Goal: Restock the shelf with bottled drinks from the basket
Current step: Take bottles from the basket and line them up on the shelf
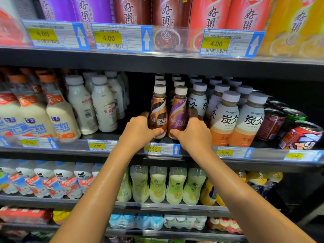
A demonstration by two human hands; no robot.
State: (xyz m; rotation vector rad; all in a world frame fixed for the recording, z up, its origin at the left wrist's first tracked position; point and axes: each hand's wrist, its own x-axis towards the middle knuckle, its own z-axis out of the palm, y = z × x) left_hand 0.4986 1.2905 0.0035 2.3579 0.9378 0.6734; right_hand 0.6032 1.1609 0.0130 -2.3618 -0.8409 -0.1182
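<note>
The fingers of the left hand are curled round a brown bottle, with the thumb across its front. The right hand is clamped the same way on a purple bottle. Both bottles stand upright, side by side, at the front edge of the middle shelf, above a 5.00 tag. Two more caps show in a row behind each. Left of the brown bottle is a dark open gap, then white milk bottles. On the right, the purple bottle sits just beside Tanbing bottles, two in front and more behind. Far right are cans. Stocked shelves run above and below.
</note>
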